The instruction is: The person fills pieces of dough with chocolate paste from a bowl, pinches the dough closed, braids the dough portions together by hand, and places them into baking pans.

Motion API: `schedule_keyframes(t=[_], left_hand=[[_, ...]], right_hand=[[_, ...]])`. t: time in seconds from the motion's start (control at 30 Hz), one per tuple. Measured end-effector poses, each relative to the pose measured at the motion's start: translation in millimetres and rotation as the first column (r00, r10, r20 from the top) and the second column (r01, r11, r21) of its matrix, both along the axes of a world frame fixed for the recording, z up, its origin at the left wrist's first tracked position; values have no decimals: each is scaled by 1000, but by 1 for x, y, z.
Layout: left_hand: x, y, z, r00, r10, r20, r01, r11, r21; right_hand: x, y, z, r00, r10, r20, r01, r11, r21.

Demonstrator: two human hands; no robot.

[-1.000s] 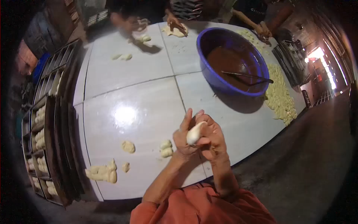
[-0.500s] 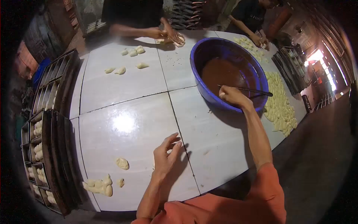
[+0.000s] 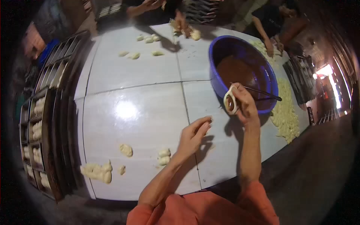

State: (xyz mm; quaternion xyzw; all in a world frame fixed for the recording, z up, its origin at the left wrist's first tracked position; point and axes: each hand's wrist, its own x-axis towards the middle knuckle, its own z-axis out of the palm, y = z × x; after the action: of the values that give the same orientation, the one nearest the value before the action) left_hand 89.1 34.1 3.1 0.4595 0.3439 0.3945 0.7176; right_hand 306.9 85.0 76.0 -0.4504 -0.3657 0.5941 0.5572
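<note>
My right hand (image 3: 245, 103) is closed on a flat piece of dough (image 3: 225, 100) with brown filling on it, held tilted in front of the large blue basin (image 3: 214, 75). Brown filling (image 3: 234, 67) lies in the basin, and a utensil with a dark handle (image 3: 275, 98) rests across its near right side. My left hand (image 3: 193, 137) is over the table, holding nothing, with its thumb and fingers slightly apart. Below it, two small dough rolls (image 3: 164, 156) sit beside my forearm. Further left lie a flattened dough piece (image 3: 126, 150), a bigger dough lump (image 3: 98, 171) and a scrap (image 3: 122, 170).
Stacked trays (image 3: 47, 138) holding dough rolls stand along the left edge. Many dough pieces (image 3: 285, 116) cover the table's right side. Several more (image 3: 150, 38) lie at the back. Across the table one person's hand (image 3: 182, 26) touches dough; another person (image 3: 268, 26) works at the back right.
My right hand has come back from over the basin toward me, and the dough with brown filling now shows in it. My left hand has moved right and forward. The view has shifted.
</note>
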Motion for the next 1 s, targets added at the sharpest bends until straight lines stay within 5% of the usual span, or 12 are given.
schedule_keyframes(t=[0.13, 0.23, 0.27, 0.37, 0.4, 0.47, 0.57, 0.63, 0.77, 0.9, 0.97, 1.0], left_hand=[[-2, 2, -13, 920, 106, 377, -20, 974, -227], [-38, -11, -4, 856, 252, 450, -26, 893, -450], [-49, -13, -14, 856, 268, 442, -42, 888, -458], [-81, -17, -42, 853, 467, 231, -335, 831, -443], [-91, -18, -38, 874, 451, 180, -354, 846, -400], [-105, -21, -34, 887, 445, 124, -379, 854, -356], [-112, -26, -36, 873, 473, 118, -416, 849, -326], [-118, -25, -40, 873, 487, 21, -483, 870, -100], [-132, -22, -14, 885, 438, 158, -338, 837, -429], [-159, -12, -6, 954, 300, -14, -288, 900, -327], [-164, -14, -2, 958, 285, 25, -263, 912, -314], [-162, -18, -4, 954, 298, 37, -279, 926, -255]], right_hand=[[-62, -22, -47, 986, 15, -163, -15, 1000, 6], [-95, -43, -56, 974, 93, -206, -109, 992, -69], [-98, -46, -73, 972, 135, -192, -148, 987, -57], [-137, -64, -77, 945, 164, 282, -187, 981, 56], [-151, -69, -79, 945, 176, 277, -198, 979, 53], [-175, -75, -83, 700, -86, 709, -224, 916, 333], [-194, -76, -102, 715, -206, 668, -116, 907, 404], [-206, -77, -98, 718, -223, 659, -79, 915, 395], [-219, -82, -86, 944, -24, 328, -1, 997, 75], [-215, -91, -71, 974, 160, 160, -138, 980, -141], [-214, -92, -80, 845, 120, 521, -307, 907, 288], [-210, -90, -87, 829, 90, 552, -308, 897, 316]])
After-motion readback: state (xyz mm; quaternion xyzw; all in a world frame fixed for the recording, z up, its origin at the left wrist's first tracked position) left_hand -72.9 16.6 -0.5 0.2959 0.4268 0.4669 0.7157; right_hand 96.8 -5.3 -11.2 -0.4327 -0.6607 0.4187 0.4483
